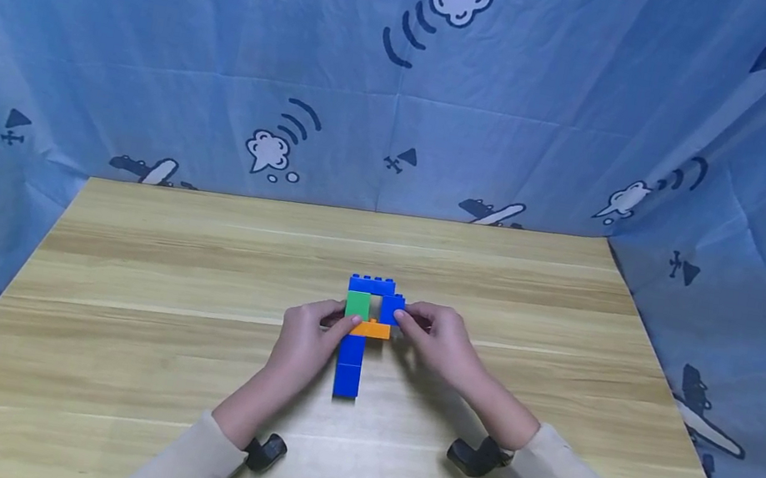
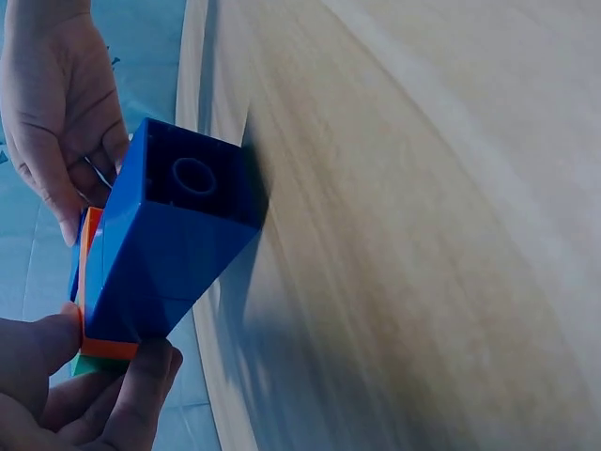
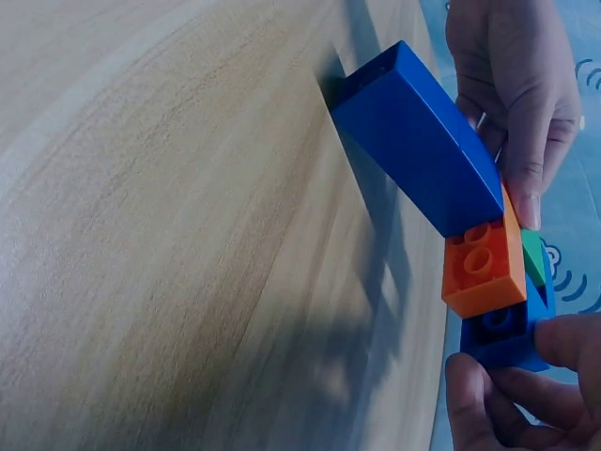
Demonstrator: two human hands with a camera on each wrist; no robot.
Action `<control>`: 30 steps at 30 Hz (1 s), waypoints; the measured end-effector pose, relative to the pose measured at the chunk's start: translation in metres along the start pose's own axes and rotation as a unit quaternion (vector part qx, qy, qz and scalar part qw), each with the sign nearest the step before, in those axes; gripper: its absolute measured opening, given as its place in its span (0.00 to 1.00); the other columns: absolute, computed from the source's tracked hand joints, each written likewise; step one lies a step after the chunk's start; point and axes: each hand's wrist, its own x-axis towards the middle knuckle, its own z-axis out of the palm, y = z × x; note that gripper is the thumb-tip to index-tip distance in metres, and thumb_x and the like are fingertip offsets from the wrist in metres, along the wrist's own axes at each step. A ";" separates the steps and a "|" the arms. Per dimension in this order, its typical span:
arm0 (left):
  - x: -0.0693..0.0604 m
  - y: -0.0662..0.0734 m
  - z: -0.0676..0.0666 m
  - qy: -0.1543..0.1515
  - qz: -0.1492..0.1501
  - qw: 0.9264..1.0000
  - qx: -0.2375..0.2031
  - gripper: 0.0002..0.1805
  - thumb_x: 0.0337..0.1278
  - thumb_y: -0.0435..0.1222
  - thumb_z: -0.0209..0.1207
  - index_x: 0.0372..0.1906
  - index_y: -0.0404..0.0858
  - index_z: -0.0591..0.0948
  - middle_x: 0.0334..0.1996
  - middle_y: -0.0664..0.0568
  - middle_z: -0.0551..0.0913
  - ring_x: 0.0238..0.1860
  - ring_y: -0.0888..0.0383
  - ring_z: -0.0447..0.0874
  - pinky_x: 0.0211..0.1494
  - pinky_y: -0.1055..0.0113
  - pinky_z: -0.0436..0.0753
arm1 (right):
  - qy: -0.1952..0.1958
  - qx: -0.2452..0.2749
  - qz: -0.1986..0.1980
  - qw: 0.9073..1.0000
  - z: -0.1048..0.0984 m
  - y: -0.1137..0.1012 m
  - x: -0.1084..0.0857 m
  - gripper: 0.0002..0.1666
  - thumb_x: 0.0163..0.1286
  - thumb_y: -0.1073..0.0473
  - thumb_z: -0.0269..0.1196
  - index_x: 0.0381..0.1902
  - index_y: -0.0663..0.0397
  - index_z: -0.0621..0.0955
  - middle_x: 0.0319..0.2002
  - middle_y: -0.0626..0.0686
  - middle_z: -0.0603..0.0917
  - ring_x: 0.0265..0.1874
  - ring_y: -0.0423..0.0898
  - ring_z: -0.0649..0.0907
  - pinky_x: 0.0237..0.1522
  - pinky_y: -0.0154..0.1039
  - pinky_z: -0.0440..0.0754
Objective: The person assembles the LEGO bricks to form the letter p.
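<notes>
A brick build stands out in the head view. A long blue brick (image 1: 372, 285) tops it, a green brick (image 1: 358, 304) sits below on the left, an orange brick (image 1: 374, 330) crosses under that, and a column of blue bricks (image 1: 349, 366) runs toward the person. My left hand (image 1: 302, 337) pinches the build at the green and orange bricks. Thumb and fingers of my right hand (image 1: 444, 346) pinch a small blue brick (image 1: 390, 309) at the right side, between the long blue and orange bricks. Whether that brick is fully joined, I cannot tell.
The wooden table (image 1: 109, 328) spreads around the build, with shadows under both hands. A blue printed cloth (image 1: 342, 29) hangs behind and along both sides. Black wrist cameras (image 1: 478, 456) sit below both hands.
</notes>
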 end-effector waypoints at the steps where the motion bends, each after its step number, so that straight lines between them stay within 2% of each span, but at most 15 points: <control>1: 0.000 0.000 0.000 0.001 -0.001 1.000 -0.002 0.22 0.69 0.44 0.67 0.58 0.32 0.86 0.50 0.41 0.92 0.48 0.49 0.94 0.51 0.59 0.93 | -0.001 0.001 0.002 1.000 0.000 0.000 0.000 0.15 0.80 0.57 0.61 0.50 0.63 0.88 0.40 0.61 0.91 0.37 0.46 0.85 0.47 0.42 0.89; 6: 0.001 -0.002 0.002 0.011 0.000 1.000 -0.012 0.21 0.68 0.43 0.68 0.56 0.32 0.87 0.50 0.40 0.92 0.47 0.48 0.93 0.50 0.58 0.93 | 0.001 -0.006 0.008 1.000 0.002 0.000 0.002 0.16 0.80 0.56 0.61 0.51 0.63 0.88 0.42 0.60 0.92 0.38 0.46 0.86 0.49 0.46 0.90; 10: 0.003 -0.003 0.004 0.018 -0.007 1.000 -0.010 0.20 0.67 0.43 0.69 0.56 0.33 0.87 0.51 0.41 0.91 0.49 0.48 0.93 0.52 0.56 0.93 | 0.001 -0.009 0.011 1.000 0.003 0.000 0.004 0.15 0.80 0.57 0.62 0.49 0.62 0.89 0.39 0.59 0.91 0.34 0.45 0.83 0.42 0.39 0.88; 14: 0.004 -0.003 0.006 0.020 -0.020 1.000 -0.007 0.19 0.68 0.42 0.69 0.54 0.33 0.87 0.50 0.41 0.91 0.48 0.48 0.93 0.51 0.56 0.93 | -0.003 -0.007 0.013 1.000 0.005 0.001 0.006 0.15 0.80 0.56 0.61 0.43 0.61 0.89 0.33 0.59 0.88 0.29 0.44 0.78 0.33 0.31 0.78; 19: 0.006 -0.007 0.008 0.025 -0.007 1.000 -0.006 0.16 0.67 0.41 0.69 0.50 0.32 0.88 0.45 0.40 0.92 0.44 0.49 0.93 0.48 0.57 0.93 | -0.006 -0.012 0.012 1.000 0.008 0.003 0.009 0.15 0.80 0.57 0.60 0.37 0.59 0.89 0.28 0.59 0.86 0.25 0.42 0.75 0.27 0.31 0.75; 23: 0.007 -0.009 0.008 0.025 0.002 1.000 0.000 0.15 0.66 0.40 0.69 0.47 0.31 0.88 0.41 0.40 0.92 0.41 0.50 0.92 0.45 0.59 0.93 | -0.011 -0.016 0.025 1.000 0.010 0.004 0.011 0.15 0.80 0.57 0.61 0.37 0.58 0.89 0.28 0.58 0.86 0.24 0.41 0.75 0.26 0.31 0.75; 30: 0.008 -0.011 0.008 0.011 -0.019 1.000 0.005 0.15 0.66 0.40 0.69 0.47 0.31 0.88 0.37 0.42 0.92 0.37 0.54 0.90 0.40 0.63 0.91 | -0.023 -0.010 0.051 0.998 0.013 0.003 0.012 0.14 0.80 0.57 0.61 0.39 0.59 0.89 0.27 0.58 0.85 0.21 0.41 0.75 0.22 0.30 0.74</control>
